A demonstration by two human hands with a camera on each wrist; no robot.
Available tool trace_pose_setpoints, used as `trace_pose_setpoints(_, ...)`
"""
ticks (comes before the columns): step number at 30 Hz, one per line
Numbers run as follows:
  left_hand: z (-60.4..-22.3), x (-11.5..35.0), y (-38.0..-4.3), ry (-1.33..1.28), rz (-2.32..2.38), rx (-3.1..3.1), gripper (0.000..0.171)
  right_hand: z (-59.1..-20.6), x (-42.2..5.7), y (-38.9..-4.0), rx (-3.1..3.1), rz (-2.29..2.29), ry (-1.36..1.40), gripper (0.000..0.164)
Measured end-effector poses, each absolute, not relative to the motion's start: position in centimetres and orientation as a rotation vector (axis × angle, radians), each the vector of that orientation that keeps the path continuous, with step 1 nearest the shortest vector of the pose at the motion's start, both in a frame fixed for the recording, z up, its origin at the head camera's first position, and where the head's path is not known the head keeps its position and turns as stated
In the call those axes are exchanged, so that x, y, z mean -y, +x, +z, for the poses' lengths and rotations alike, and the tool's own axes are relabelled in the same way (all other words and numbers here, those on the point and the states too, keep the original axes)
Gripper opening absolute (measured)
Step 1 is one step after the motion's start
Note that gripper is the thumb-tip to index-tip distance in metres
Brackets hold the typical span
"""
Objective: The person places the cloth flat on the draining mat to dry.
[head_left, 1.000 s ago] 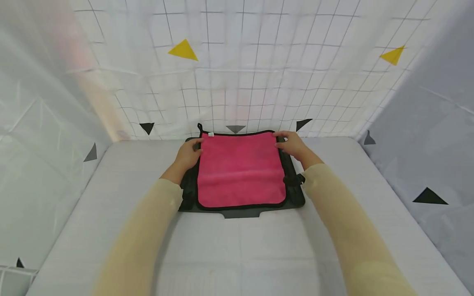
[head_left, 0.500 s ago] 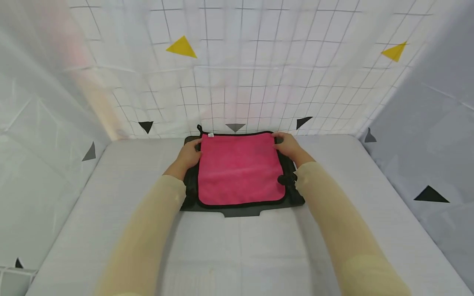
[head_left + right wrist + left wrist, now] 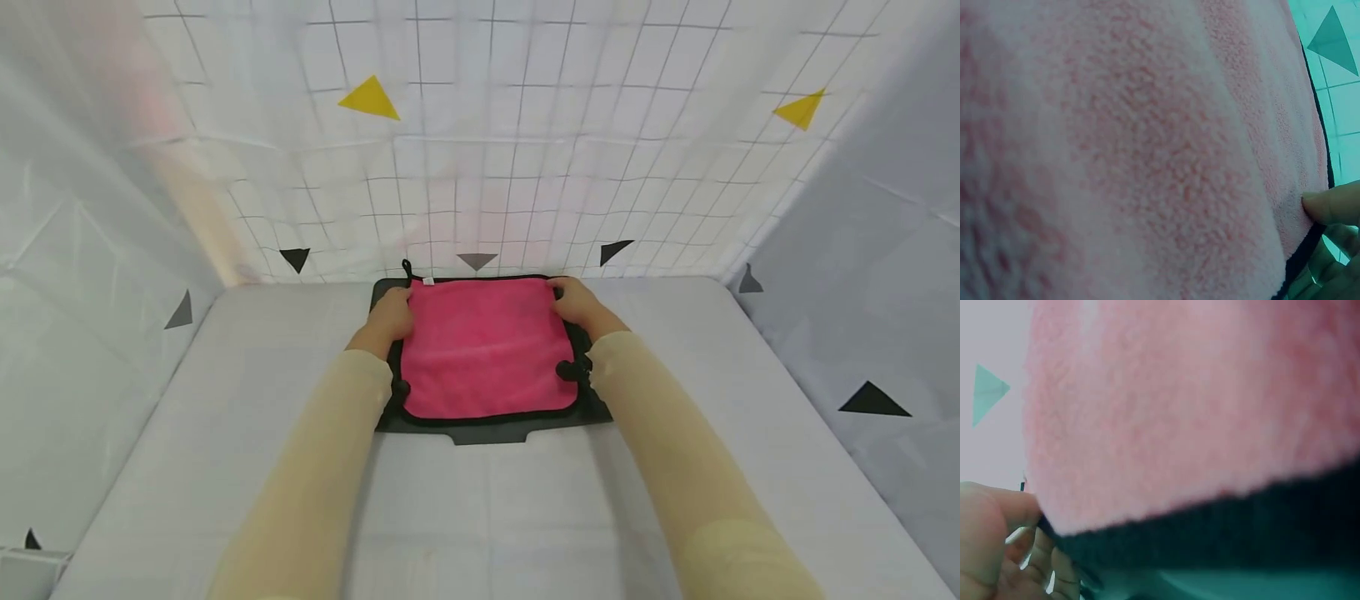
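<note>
A pink plush towel with black edging lies spread over a dark flat board. A white label and a black hanging loop mark its far left corner. There my left hand pinches the towel's edge; in the left wrist view the thumb lies over the corner, with fingers curled below. At the far right corner my right hand pinches likewise; the right wrist view shows the thumb on the pink pile and fingers under the black edging.
The board rests on a white-covered table. Right behind it hangs a white gridded sheet with yellow and black triangles. Grey-white side sheets close off left and right.
Both hands have come slightly inward and nearer, and the left hand now closes on the towel's corner. The towel's far edge has come slightly nearer.
</note>
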State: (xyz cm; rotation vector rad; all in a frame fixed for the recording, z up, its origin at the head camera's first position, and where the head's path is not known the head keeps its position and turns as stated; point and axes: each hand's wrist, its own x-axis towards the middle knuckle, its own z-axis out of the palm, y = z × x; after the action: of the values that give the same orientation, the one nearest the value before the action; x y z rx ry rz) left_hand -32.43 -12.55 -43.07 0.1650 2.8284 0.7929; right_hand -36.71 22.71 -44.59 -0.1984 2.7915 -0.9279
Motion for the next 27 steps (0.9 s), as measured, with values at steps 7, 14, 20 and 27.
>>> trace_pose_setpoints(7, -43.3, 12.7, -32.4, 0.168, 0.788, -2.796, 0.054, -44.9, -22.6, -36.8, -2.799, -0.874, -0.246, 0.060)
trace_pose_setpoints(14, -43.5, 13.1, -32.3, 0.187, 0.843, -2.790, 0.053, -44.4, -22.4, -36.3, -2.790, -0.776, -0.277, 0.059)
trace_pose_setpoints(20, -43.3, 13.9, -32.1, 0.298, 0.945, -2.760, 0.051, -43.5, -22.7, -35.1, -2.688, -0.959, -0.262, 0.057)
trace_pose_setpoints(27, -43.1, 14.9, -29.7, 0.364, 1.074, -2.662, 0.049, -42.2, -23.6, -32.5, -2.677, -0.953, -0.317, 0.051)
